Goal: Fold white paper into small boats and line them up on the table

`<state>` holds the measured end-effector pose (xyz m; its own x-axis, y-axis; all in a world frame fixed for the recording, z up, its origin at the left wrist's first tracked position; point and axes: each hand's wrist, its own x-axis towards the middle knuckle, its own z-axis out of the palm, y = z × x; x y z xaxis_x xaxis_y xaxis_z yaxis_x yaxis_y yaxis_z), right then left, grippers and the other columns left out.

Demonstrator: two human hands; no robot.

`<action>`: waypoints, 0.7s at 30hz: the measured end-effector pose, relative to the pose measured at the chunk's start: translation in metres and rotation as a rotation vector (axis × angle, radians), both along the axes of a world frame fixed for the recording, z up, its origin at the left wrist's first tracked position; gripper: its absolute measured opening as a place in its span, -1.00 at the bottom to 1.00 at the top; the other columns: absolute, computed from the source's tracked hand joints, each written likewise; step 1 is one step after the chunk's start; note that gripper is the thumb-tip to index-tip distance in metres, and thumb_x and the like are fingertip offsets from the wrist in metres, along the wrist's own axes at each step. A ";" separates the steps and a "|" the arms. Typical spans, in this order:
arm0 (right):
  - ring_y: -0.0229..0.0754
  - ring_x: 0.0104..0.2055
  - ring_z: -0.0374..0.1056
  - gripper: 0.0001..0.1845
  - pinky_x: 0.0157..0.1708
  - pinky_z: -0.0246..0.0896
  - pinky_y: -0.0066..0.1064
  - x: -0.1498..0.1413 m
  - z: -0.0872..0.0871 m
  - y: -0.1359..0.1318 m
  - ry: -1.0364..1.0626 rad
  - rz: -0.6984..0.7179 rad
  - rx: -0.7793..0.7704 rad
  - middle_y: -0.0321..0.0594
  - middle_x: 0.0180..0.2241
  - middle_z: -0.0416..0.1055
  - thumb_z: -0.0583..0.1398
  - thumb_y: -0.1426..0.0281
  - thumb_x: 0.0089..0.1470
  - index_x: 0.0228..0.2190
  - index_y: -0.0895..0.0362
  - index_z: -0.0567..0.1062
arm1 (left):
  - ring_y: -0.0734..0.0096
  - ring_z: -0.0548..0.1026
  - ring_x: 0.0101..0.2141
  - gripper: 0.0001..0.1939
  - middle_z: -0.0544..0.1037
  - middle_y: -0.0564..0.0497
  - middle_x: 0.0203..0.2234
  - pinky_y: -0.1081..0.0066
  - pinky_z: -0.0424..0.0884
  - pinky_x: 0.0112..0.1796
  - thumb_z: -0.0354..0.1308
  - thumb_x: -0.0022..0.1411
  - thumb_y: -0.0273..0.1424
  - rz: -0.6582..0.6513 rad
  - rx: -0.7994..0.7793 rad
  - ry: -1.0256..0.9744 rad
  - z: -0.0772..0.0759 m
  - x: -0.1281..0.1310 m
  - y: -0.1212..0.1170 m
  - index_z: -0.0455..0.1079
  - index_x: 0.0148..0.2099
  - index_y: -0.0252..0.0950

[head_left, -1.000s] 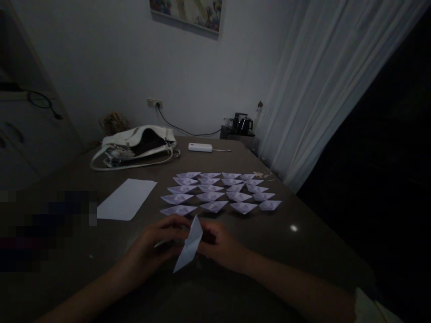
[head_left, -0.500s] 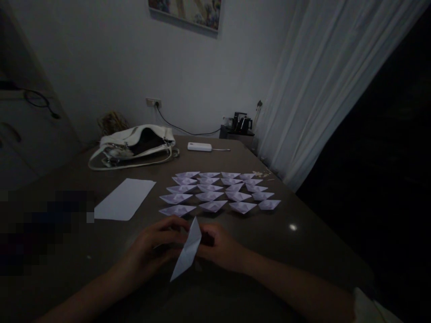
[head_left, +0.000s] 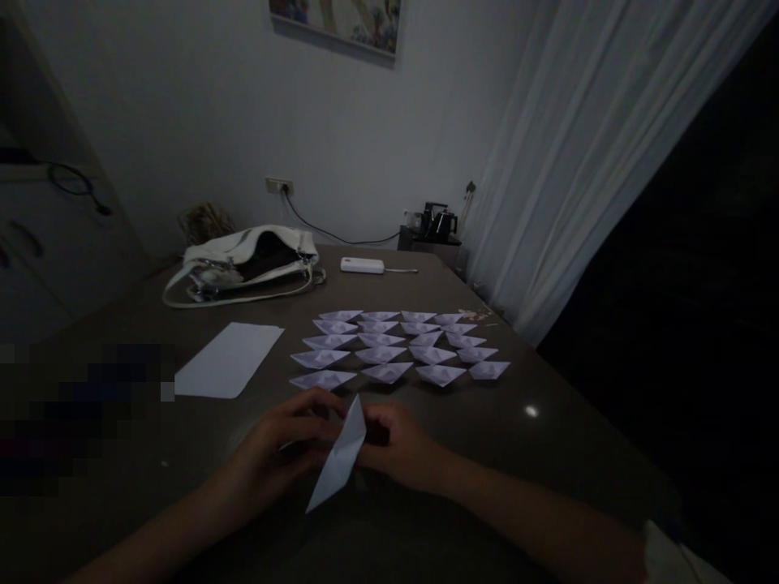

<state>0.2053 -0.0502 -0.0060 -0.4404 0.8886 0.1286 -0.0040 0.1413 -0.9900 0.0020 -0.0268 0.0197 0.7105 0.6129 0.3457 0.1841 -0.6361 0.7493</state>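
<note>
A folded paper boat (head_left: 341, 458) is held upright on a slant between my two hands, above the near part of the table. My left hand (head_left: 295, 438) grips it from the left, fingers bent against its side. From the right, my right hand (head_left: 395, 446) pinches it, with some fingertips hidden behind the paper. Just beyond my hands, several finished white paper boats (head_left: 380, 354) stand in rows. Left of them lies a white sheet stack (head_left: 231, 361), flat on the table.
A white handbag (head_left: 249, 259) sits at the back left of the dark table (head_left: 584, 487). Behind the boats lies a white power bank (head_left: 363, 266) with a short cable. Small scraps (head_left: 475, 314) lie by the right edge, near a white curtain (head_left: 535, 162).
Almost nothing differs. Both hands keep hold of the paper boat, and the whole view has shifted very slightly.
</note>
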 end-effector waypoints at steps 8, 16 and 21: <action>-0.20 -0.36 0.42 -0.61 -0.26 0.32 -0.34 -0.001 0.004 0.005 0.072 -0.074 -0.087 -0.22 -0.36 0.51 0.40 0.19 -0.16 -0.32 0.17 0.54 | 0.23 0.43 -0.02 -0.73 0.44 -0.03 -0.03 0.40 0.44 -0.09 0.08 0.28 -0.50 0.053 -0.048 -0.018 -0.001 0.005 -0.004 0.50 -0.05 -0.12; -0.31 -0.49 0.25 -0.84 -0.50 0.14 -0.51 -0.001 0.009 -0.002 -0.150 -0.284 0.168 -0.32 -0.49 0.39 0.33 0.40 -0.06 -0.39 0.19 0.50 | 0.14 0.31 0.11 -0.85 0.31 -0.01 0.10 0.18 0.29 0.11 0.12 0.30 -0.33 0.172 -0.073 -0.058 -0.002 0.003 -0.007 0.48 -0.12 -0.13; -0.34 -0.54 0.19 -0.87 -0.53 0.07 -0.52 -0.002 0.014 -0.007 -0.291 -0.300 0.292 -0.37 -0.52 0.35 0.29 0.45 -0.07 -0.38 0.16 0.47 | 0.13 0.35 0.07 -0.89 0.36 -0.04 0.05 0.21 0.33 0.07 0.17 0.25 -0.30 0.188 -0.135 -0.051 0.001 0.008 -0.008 0.47 -0.28 -0.21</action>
<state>0.2028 -0.0574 0.0079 -0.2261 0.9267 0.3003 0.3488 0.3648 -0.8633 0.0098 -0.0348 0.0203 0.5632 0.7761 0.2837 0.2500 -0.4873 0.8367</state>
